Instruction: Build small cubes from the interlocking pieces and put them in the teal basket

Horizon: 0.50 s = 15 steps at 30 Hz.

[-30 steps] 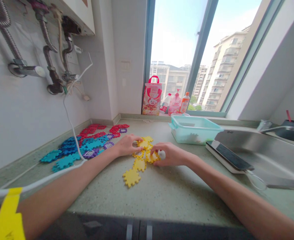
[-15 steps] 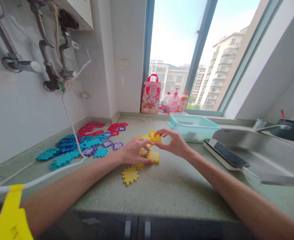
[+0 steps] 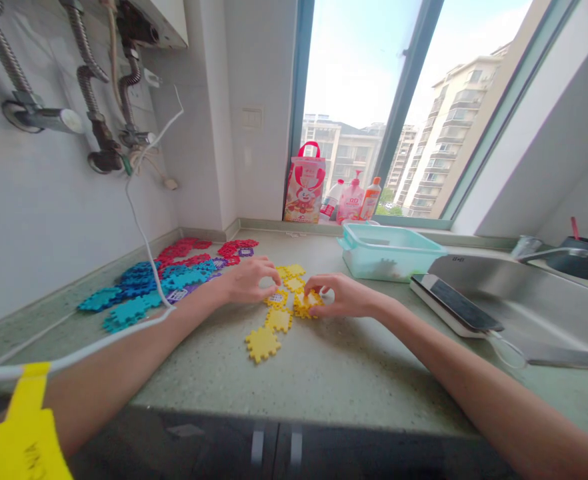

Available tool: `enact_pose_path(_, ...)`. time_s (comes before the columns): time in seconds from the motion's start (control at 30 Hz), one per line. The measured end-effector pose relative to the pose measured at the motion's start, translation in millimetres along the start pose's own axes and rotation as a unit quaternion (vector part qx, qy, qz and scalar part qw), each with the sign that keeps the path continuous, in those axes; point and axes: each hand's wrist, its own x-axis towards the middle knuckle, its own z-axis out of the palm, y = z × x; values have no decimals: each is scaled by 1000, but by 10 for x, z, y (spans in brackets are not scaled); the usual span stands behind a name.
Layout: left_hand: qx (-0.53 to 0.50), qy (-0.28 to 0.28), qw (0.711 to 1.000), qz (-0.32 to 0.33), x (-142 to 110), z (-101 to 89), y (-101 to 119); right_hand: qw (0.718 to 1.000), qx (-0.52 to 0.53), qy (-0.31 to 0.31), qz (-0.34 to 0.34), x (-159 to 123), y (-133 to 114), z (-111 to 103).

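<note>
Yellow notched puzzle tiles (image 3: pixel 263 344) lie in a loose, partly overlapping cluster on the counter between my hands. My right hand (image 3: pixel 341 295) is closed on a yellow tile (image 3: pixel 315 299) by its edges, low over another yellow tile at the cluster's right side. Just left of the cluster is my left hand (image 3: pixel 247 280), thumb and forefinger curved with a gap between them and nothing visible in it. Its fingertips are near a yellow tile with a grid-like centre (image 3: pixel 277 298). Behind the left wrist, purple tiles (image 3: pixel 177 295) are partly hidden.
Blue and teal tiles (image 3: pixel 134 311) and red tiles (image 3: pixel 184 252) are piled at the left. A white cable (image 3: pixel 147 247) crosses that side and my left forearm. A teal plastic bin (image 3: pixel 394 257), a phone on a white block (image 3: pixel 454 307) and the sink (image 3: pixel 539 313) are at the right.
My left hand has moved left and back, uncovering yellow tiles. My right hand has lowered its yellow tile toward the one on the counter. The view has shifted slightly.
</note>
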Motion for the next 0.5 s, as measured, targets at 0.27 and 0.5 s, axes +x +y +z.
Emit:
enact_pose_path(0.27, -3, 3, 1000, -31, 12, 113, -68, 1000, -29, -1, -1, 10, -55, 68)
enact_pose_path(0.5, 6, 13, 998, -68, 1, 83, -191, 996, -84, 19, -5, 36, -135, 97)
